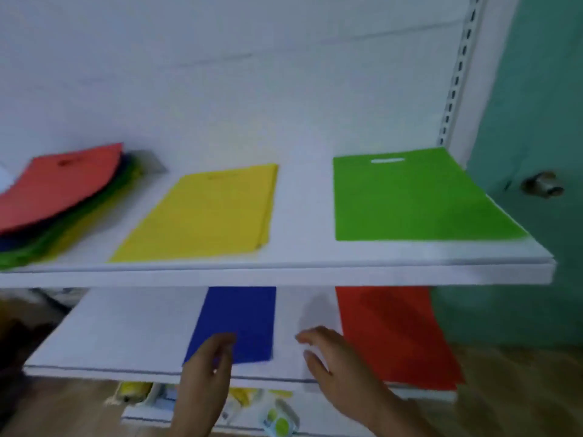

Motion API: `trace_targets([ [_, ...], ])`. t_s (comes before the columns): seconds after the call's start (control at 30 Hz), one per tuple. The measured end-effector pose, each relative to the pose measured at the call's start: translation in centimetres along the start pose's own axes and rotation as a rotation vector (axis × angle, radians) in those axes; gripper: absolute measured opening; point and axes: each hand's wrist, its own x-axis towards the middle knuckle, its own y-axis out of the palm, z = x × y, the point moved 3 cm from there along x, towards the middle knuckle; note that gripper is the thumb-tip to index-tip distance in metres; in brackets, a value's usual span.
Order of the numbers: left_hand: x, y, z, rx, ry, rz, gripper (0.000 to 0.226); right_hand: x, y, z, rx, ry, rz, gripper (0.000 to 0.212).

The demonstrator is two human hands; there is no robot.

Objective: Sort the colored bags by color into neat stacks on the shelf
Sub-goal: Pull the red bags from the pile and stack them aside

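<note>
On the upper shelf [284, 275] a mixed pile [60, 197] of bags lies at the left, a red one on top, with blue, green and yellow below. A yellow bag [205, 212] lies in the middle and a green bag [413, 197] at the right. On the lower shelf [110, 335] lie a blue bag [243, 313] and a red bag [394, 332]. My left hand [211, 357] is over the blue bag's front corner, fingers loosely bent, holding nothing. My right hand [328, 354] hovers open between the blue and red bags.
A white back panel rises behind the shelves, with a slotted upright [457, 77] at the right. A green door with a metal knob [542, 184] stands to the right. Packaged goods [274, 417] sit on a lower level below my hands. The floor is wooden.
</note>
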Motion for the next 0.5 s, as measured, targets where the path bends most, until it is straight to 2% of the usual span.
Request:
trace_targets([
  [0.1,-1.0,-11.0,2.8,-0.026,-0.017,-0.142,0.046,2.9,3.4,9.3,0.127,-0.072,0.058,0.027],
  [0.27,-3.6,-26.1,5.5,0.049,0.017,-0.318,0.028,7.2,7.0,24.0,0.184,-0.159,0.067,0.023],
  [0.37,-2.7,-32.3,6.8,0.055,0.033,-0.396,0.024,10.3,8.0,29.6,0.218,-0.176,0.022,0.022],
  [0.5,0.8,-37.3,7.1,-0.01,0.061,-0.439,0.023,16.8,8.3,33.0,0.143,-0.175,-0.058,0.024],
])
